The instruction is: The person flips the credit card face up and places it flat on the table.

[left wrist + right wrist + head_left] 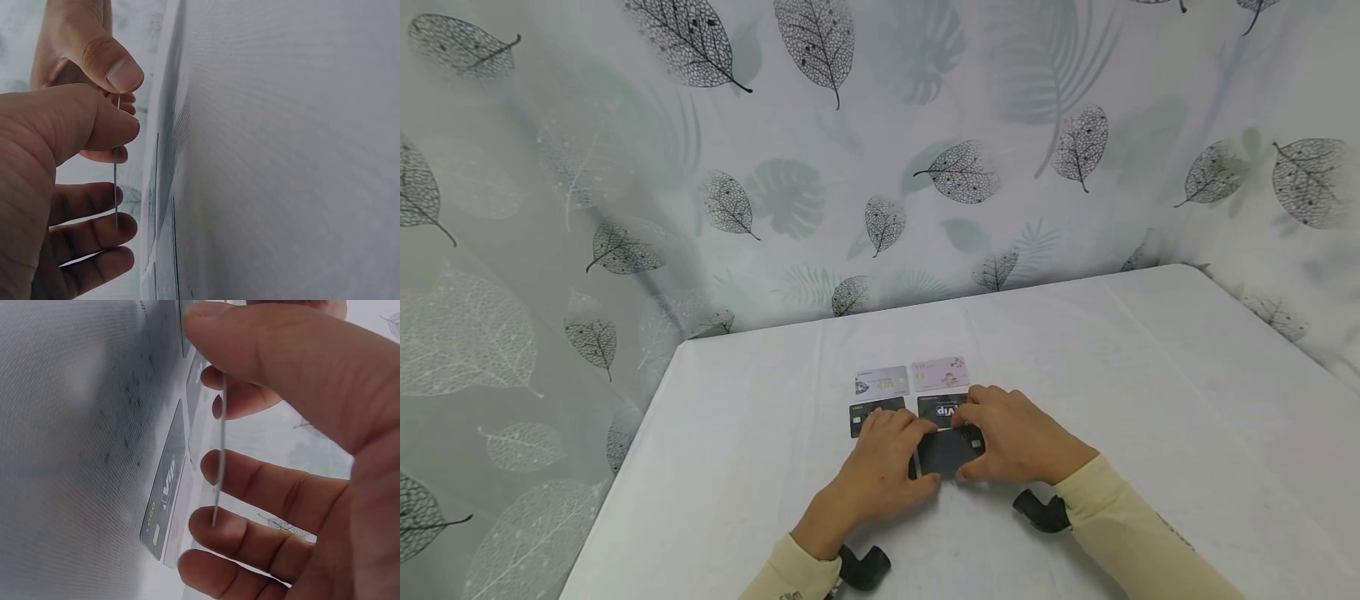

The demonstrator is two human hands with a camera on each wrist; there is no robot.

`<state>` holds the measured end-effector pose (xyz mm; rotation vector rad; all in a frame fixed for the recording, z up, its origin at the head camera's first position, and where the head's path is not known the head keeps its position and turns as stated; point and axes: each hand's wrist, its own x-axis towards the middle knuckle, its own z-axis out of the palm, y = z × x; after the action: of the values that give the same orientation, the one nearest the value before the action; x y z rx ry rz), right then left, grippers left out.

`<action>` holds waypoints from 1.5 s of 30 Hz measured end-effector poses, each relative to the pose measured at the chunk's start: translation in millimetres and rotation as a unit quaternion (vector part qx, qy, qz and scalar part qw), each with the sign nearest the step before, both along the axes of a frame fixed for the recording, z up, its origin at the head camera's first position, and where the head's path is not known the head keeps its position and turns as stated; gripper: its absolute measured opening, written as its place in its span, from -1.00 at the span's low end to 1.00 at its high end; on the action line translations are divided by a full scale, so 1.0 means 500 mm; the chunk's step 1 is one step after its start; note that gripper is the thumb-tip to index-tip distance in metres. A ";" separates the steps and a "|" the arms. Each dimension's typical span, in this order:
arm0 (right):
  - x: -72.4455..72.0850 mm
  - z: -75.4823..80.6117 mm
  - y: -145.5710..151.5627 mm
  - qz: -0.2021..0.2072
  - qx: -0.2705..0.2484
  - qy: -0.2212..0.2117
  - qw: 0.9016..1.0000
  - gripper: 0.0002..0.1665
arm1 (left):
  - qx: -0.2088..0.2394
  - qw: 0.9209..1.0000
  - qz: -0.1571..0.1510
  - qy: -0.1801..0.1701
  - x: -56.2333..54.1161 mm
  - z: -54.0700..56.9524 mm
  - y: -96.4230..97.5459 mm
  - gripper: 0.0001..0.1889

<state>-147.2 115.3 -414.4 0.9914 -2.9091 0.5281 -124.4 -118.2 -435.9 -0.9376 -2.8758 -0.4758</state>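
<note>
A black card is held just above the table between my two hands. My left hand pinches its left side, thumb near me and fingers on the far edge. On the opposite side my right hand holds it the same way. Seen edge-on, the card is a thin line in the left wrist view and again in the right wrist view. A black VIP card lies just beyond it. Another black card lies beyond my left hand, and a dark card is mostly hidden beneath that hand.
A silver VIP card and a pink VIP card lie side by side at the back of the group. White cloth covers the table. Leaf-printed curtain hangs behind it. Black curved mounts stick out at both wrists.
</note>
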 end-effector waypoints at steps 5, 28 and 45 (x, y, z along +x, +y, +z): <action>0.001 -0.002 -0.001 -0.014 0.011 -0.016 1.000 -0.36 | -0.006 1.000 0.005 -0.014 0.002 0.001 0.001 -0.45; 0.002 -0.003 -0.010 -0.026 0.045 -0.046 0.998 -0.36 | -0.027 0.999 0.006 -0.036 0.001 0.000 0.001 -0.43; 0.003 -0.003 -0.013 -0.031 0.052 -0.054 0.997 -0.38 | -0.044 0.998 0.010 -0.048 0.000 -0.002 0.002 -0.42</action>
<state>-145.8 108.9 -415.9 0.9081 -3.0809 0.4442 -124.5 -117.0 -436.8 -0.9225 -3.0115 -0.4062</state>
